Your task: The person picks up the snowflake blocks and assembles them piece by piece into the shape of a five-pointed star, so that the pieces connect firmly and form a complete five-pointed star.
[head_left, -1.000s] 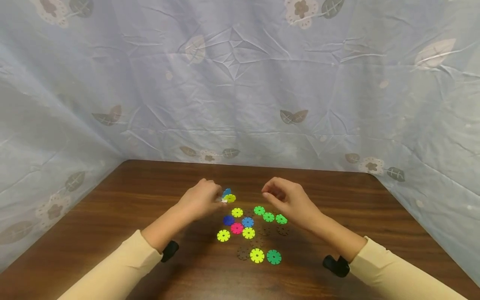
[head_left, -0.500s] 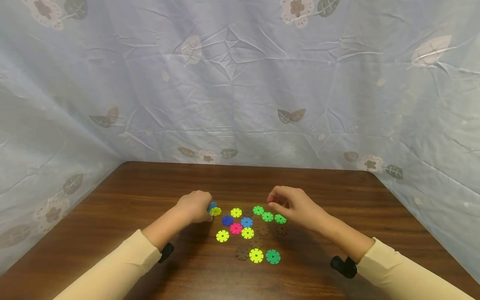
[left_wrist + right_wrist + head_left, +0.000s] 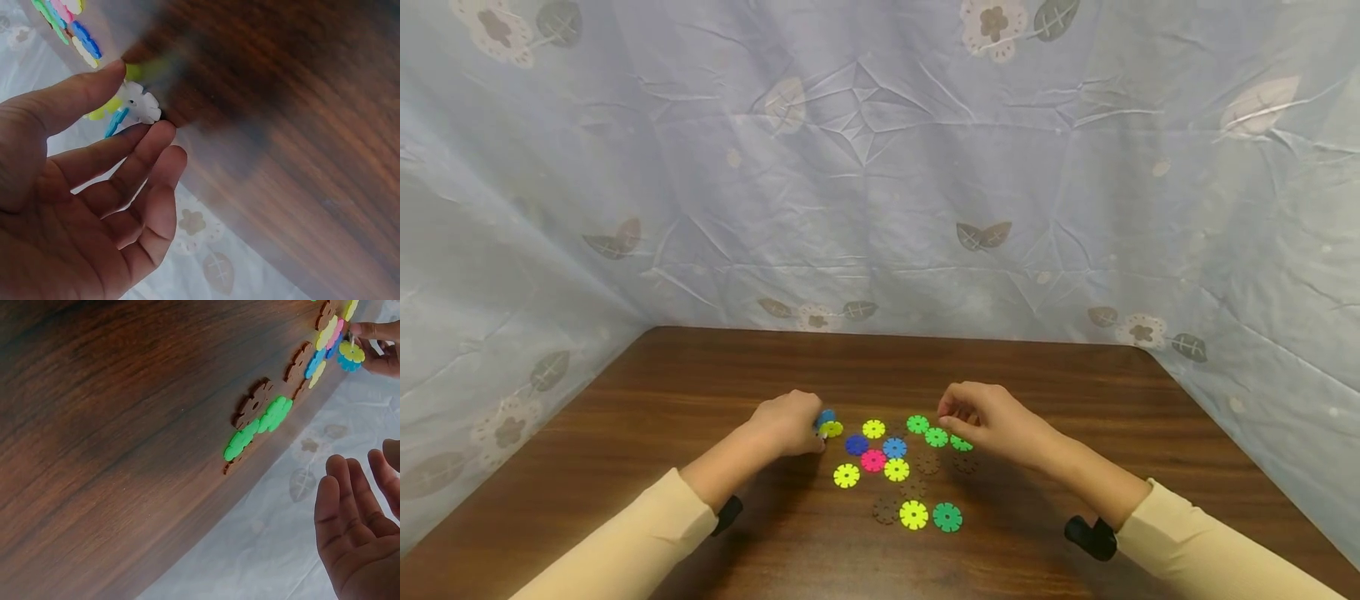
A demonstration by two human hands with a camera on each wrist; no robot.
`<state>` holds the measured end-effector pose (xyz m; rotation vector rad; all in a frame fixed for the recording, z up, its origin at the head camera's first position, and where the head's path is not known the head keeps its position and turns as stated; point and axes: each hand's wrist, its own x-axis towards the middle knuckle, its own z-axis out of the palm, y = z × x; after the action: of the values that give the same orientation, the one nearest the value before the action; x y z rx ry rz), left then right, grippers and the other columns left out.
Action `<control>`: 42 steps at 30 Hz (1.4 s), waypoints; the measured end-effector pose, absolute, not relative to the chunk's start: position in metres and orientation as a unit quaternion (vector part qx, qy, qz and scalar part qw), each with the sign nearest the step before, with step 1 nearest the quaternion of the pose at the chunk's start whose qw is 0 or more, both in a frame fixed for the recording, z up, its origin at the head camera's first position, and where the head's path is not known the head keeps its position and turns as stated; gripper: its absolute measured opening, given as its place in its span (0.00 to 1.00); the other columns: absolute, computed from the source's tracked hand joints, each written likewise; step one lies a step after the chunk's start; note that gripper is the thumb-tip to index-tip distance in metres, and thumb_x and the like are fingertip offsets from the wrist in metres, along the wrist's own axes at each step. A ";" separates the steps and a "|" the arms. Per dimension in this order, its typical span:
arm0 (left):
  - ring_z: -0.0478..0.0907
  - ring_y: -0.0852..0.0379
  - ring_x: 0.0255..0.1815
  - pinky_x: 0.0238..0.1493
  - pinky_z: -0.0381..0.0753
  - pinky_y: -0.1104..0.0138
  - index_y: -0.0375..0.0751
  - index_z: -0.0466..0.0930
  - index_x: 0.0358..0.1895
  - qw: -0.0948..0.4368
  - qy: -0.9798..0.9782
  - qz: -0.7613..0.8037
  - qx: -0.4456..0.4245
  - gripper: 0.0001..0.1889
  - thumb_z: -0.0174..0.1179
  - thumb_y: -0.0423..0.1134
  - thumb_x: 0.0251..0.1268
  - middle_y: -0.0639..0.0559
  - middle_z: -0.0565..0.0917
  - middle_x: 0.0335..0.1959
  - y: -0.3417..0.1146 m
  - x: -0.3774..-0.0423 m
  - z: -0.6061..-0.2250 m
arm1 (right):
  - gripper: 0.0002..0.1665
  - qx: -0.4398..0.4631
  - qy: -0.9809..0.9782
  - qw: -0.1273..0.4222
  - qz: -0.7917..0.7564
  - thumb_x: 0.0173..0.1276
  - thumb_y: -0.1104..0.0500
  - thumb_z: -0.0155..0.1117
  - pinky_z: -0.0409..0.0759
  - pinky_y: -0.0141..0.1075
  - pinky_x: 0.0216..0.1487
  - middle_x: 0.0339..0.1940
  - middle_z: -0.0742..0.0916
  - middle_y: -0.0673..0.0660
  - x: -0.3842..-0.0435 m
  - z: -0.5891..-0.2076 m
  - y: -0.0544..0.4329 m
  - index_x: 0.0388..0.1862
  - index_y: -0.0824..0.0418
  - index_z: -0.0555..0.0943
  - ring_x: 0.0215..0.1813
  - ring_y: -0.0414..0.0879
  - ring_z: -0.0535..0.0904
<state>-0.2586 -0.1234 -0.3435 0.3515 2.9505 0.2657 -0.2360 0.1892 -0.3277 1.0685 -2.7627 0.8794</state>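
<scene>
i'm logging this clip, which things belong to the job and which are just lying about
Likely the job:
disc cluster in the left hand
loose discs, probably parts for it

Just background:
table
patterned curtain

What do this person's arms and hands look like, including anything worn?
The left hand and right hand are ungloved. Plain cream long sleeves end short of the wrists. A black device shows beneath each forearm; its details are unclear.

Creased pale floral cloth [image 3: 880, 192] on three sides, dark wood-grain table [image 3: 737, 362], rounded far corners, soft sheen.
</scene>
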 end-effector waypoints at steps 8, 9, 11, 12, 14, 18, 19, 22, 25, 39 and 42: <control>0.75 0.56 0.30 0.31 0.74 0.61 0.42 0.79 0.33 0.057 0.986 0.070 0.138 0.13 0.74 0.43 0.65 0.54 0.79 0.27 -0.119 -0.248 -0.324 | 0.03 0.324 -0.914 -0.010 0.243 0.75 0.61 0.68 0.81 0.30 0.36 0.38 0.88 0.50 -0.238 -0.328 0.190 0.42 0.59 0.83 0.37 0.36 0.81; 0.76 0.56 0.30 0.31 0.75 0.60 0.42 0.80 0.35 0.049 0.985 0.074 0.149 0.12 0.74 0.43 0.66 0.54 0.80 0.28 -0.117 -0.246 -0.322 | 0.04 0.315 -0.921 -0.021 0.228 0.74 0.61 0.69 0.81 0.31 0.36 0.38 0.87 0.50 -0.238 -0.328 0.190 0.43 0.59 0.83 0.37 0.36 0.81; 0.77 0.56 0.32 0.31 0.76 0.60 0.43 0.79 0.38 0.047 0.979 0.091 0.176 0.12 0.74 0.43 0.66 0.54 0.82 0.32 -0.111 -0.241 -0.319 | 0.06 0.293 -0.934 -0.049 0.200 0.72 0.61 0.71 0.81 0.33 0.37 0.37 0.87 0.50 -0.237 -0.329 0.191 0.44 0.59 0.83 0.37 0.38 0.81; 0.77 0.56 0.32 0.32 0.76 0.60 0.43 0.79 0.37 0.056 0.975 0.099 0.191 0.12 0.74 0.44 0.66 0.54 0.82 0.32 -0.108 -0.238 -0.319 | 0.07 0.280 -0.939 -0.065 0.189 0.71 0.61 0.72 0.81 0.35 0.38 0.37 0.86 0.50 -0.237 -0.330 0.191 0.45 0.59 0.83 0.37 0.40 0.81; 0.77 0.56 0.32 0.33 0.76 0.60 0.45 0.79 0.36 0.082 0.968 0.109 0.213 0.12 0.74 0.44 0.65 0.54 0.82 0.32 -0.102 -0.232 -0.320 | 0.09 0.260 -0.946 -0.093 0.170 0.69 0.61 0.74 0.82 0.38 0.39 0.37 0.86 0.50 -0.236 -0.332 0.191 0.45 0.59 0.83 0.38 0.41 0.81; 0.76 0.58 0.34 0.37 0.78 0.59 0.46 0.79 0.35 0.129 0.962 0.083 0.225 0.14 0.76 0.45 0.62 0.57 0.80 0.32 -0.094 -0.223 -0.328 | 0.10 0.251 -0.947 -0.131 0.153 0.68 0.63 0.75 0.82 0.41 0.39 0.37 0.87 0.52 -0.235 -0.337 0.191 0.46 0.58 0.84 0.39 0.44 0.82; 0.76 0.58 0.34 0.38 0.79 0.59 0.46 0.80 0.36 0.134 0.962 0.076 0.224 0.14 0.77 0.45 0.61 0.57 0.80 0.32 -0.092 -0.222 -0.329 | 0.11 0.253 -0.946 -0.136 0.150 0.67 0.64 0.75 0.83 0.41 0.39 0.37 0.87 0.52 -0.235 -0.338 0.190 0.46 0.58 0.84 0.39 0.44 0.83; 0.77 0.58 0.36 0.42 0.82 0.57 0.46 0.80 0.37 0.140 0.964 0.058 0.219 0.14 0.78 0.44 0.60 0.57 0.82 0.35 -0.090 -0.220 -0.333 | 0.12 0.252 -0.946 -0.144 0.141 0.67 0.66 0.74 0.82 0.43 0.39 0.38 0.87 0.54 -0.234 -0.339 0.188 0.46 0.56 0.85 0.41 0.45 0.83; 0.78 0.58 0.37 0.43 0.84 0.56 0.47 0.80 0.37 0.139 0.965 0.049 0.219 0.13 0.78 0.42 0.60 0.57 0.83 0.37 -0.089 -0.220 -0.335 | 0.14 0.246 -0.949 -0.144 0.133 0.66 0.67 0.74 0.82 0.45 0.40 0.40 0.87 0.54 -0.233 -0.339 0.187 0.46 0.54 0.84 0.43 0.46 0.83; 0.79 0.58 0.39 0.45 0.83 0.56 0.46 0.79 0.40 0.152 0.962 0.061 0.218 0.13 0.77 0.41 0.61 0.56 0.82 0.37 -0.090 -0.225 -0.337 | 0.14 0.254 -0.955 -0.121 0.095 0.68 0.64 0.74 0.78 0.43 0.36 0.38 0.85 0.52 -0.233 -0.339 0.182 0.49 0.54 0.84 0.38 0.44 0.79; 0.78 0.58 0.39 0.45 0.83 0.56 0.46 0.79 0.39 0.151 0.962 0.069 0.217 0.13 0.77 0.41 0.61 0.56 0.82 0.37 -0.090 -0.226 -0.337 | 0.13 0.258 -0.955 -0.115 0.091 0.68 0.64 0.75 0.78 0.42 0.36 0.39 0.83 0.52 -0.232 -0.340 0.181 0.48 0.53 0.83 0.38 0.43 0.77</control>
<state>-0.2258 -0.0900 -0.3370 0.6243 2.7621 0.1992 -0.2319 0.1814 -0.3404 0.8758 -3.2426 0.3098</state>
